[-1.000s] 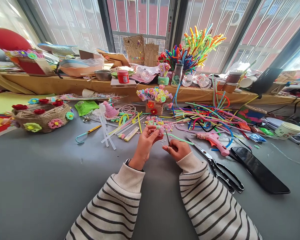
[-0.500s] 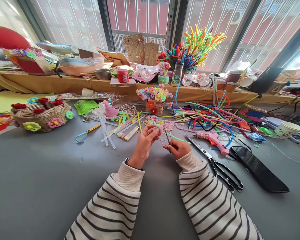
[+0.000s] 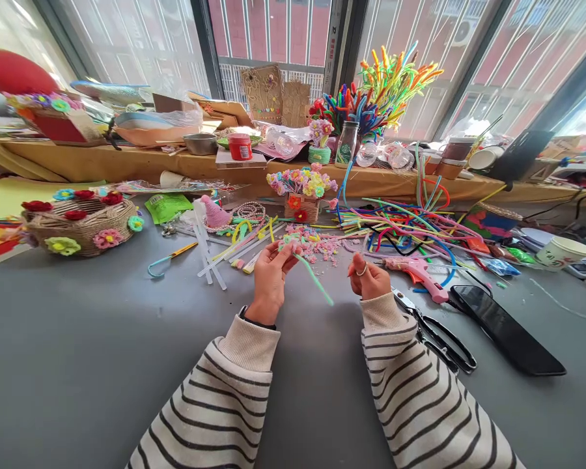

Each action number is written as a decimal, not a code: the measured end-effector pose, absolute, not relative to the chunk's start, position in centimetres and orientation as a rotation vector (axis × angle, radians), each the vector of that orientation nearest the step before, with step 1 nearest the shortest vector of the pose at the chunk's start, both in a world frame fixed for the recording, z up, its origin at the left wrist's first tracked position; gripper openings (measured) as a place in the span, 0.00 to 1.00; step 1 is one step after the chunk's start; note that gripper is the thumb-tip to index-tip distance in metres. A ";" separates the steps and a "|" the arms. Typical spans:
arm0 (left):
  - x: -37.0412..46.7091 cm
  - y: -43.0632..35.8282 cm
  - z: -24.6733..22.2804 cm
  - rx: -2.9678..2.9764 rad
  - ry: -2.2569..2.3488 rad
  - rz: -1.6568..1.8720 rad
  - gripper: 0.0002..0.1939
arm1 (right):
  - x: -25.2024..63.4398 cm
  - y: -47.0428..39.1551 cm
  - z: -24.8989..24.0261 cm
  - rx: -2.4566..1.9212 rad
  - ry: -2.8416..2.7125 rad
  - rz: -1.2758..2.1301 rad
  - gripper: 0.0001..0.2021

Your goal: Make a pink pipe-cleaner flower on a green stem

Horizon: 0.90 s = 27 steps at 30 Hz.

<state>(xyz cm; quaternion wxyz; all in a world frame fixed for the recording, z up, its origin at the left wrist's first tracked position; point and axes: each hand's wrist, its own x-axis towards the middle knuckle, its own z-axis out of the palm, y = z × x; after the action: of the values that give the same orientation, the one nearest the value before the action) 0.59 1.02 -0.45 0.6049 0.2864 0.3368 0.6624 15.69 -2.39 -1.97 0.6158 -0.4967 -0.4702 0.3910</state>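
The person's left hand (image 3: 271,267) pinches a small fuzzy pink-and-green piece (image 3: 289,246) between thumb and fingertips, above the table, its pale green stem (image 3: 317,281) slanting down toward the right hand (image 3: 370,279). The piece looks very light and soft, likely to crush under a hard squeeze; the stem looks bendable yet stiff enough to keep its shape, so the firmest hold is probably where it meets the tuft. The fuzz should give grip rather than slip. The right fingers are curled beside a small loop (image 3: 362,269); whether they clasp a tool cannot be told.
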 end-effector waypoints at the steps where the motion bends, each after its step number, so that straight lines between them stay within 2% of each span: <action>1: 0.6 1.0 -0.4 0.681 0.795 1.514 0.13 | 15.6 -2.3 -2.1 -1.197 -1.152 0.870 0.22; 6: 1.0 0.6 -0.3 0.751 0.820 1.419 0.11 | 14.5 -2.7 -2.2 -1.439 -1.628 0.688 0.20; 12: 1.2 0.4 -0.3 0.799 0.839 1.306 0.09 | 14.1 -3.0 -2.4 -1.520 -1.889 0.514 0.18; 27: 1.3 0.1 -0.1 0.846 0.907 1.275 0.10 | 14.1 -2.7 -3.1 -1.525 -1.980 0.330 0.17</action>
<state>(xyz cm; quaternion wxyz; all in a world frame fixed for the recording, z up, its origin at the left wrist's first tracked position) 1.30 0.09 -0.14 0.6298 0.3694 0.3959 0.5569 14.06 -2.74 -3.05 0.3053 -0.5759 -0.7480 0.1248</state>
